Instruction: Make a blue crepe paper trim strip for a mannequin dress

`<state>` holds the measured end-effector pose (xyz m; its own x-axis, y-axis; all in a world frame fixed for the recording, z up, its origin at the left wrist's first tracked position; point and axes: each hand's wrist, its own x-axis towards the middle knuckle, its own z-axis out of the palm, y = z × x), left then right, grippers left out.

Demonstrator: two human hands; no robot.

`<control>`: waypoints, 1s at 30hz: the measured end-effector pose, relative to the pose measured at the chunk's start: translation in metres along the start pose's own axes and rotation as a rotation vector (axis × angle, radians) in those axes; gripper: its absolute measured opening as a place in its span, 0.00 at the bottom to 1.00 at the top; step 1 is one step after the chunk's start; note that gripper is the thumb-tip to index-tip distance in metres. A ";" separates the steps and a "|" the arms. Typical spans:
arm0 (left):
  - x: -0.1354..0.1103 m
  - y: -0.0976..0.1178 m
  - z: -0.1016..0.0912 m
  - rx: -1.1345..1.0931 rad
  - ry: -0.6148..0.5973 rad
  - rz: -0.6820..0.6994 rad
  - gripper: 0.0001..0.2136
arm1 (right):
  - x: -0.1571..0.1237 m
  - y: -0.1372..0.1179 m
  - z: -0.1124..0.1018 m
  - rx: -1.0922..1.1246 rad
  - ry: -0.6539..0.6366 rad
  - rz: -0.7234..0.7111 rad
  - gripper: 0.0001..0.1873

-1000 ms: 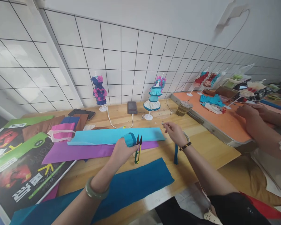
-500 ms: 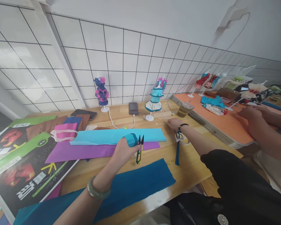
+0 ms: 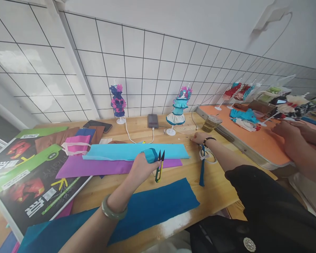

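My left hand (image 3: 142,169) is closed around thread snips (image 3: 159,170) with yellow-green handles and dark, parted blades pointing up. The same hand grips a small light-blue piece (image 3: 149,154) with dark-blue trim; I cannot tell whether it is paper or cloth. Further right, my right hand (image 3: 200,138) is at the tabletop with its fingers drawn together, and anything between them is hidden. Just below its wrist are a roll of white tape (image 3: 212,157) and a narrow teal strip (image 3: 201,172). A wide teal sheet (image 3: 160,207) lies under my left forearm.
Light-blue (image 3: 116,151) and purple (image 3: 94,168) sheets lie behind my left hand. Small dressed forms (image 3: 118,102) stand by the tiled wall, near a power bank (image 3: 153,121) and a plastic cup (image 3: 211,123). A co-worker's hands (image 3: 289,131) are over the orange table (image 3: 252,144) at right.
The whole view has shifted slightly, so things appear a little further right. Both hands keep nearly the same pose and place on the table.
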<state>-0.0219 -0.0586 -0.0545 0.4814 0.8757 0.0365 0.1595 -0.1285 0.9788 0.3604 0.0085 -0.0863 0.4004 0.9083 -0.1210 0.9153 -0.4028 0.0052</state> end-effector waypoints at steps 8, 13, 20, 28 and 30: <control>0.001 0.004 -0.003 -0.015 0.035 0.011 0.05 | -0.033 0.000 -0.020 0.400 0.167 0.070 0.16; 0.002 0.007 -0.007 -0.123 0.047 0.012 0.06 | -0.095 -0.040 -0.020 0.668 0.320 -0.082 0.18; 0.001 0.008 -0.004 -0.235 0.106 -0.037 0.09 | -0.226 -0.142 0.015 1.350 -0.069 -0.447 0.22; -0.007 0.018 0.006 -0.282 -0.017 -0.077 0.08 | -0.233 -0.164 0.005 1.612 -0.455 -0.410 0.20; -0.007 0.020 0.005 -0.281 -0.033 -0.064 0.10 | -0.233 -0.160 0.003 1.595 -0.440 -0.398 0.20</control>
<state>-0.0182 -0.0698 -0.0364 0.5063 0.8618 -0.0294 -0.0524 0.0648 0.9965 0.1201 -0.1390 -0.0623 -0.1180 0.9863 -0.1152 -0.1111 -0.1284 -0.9855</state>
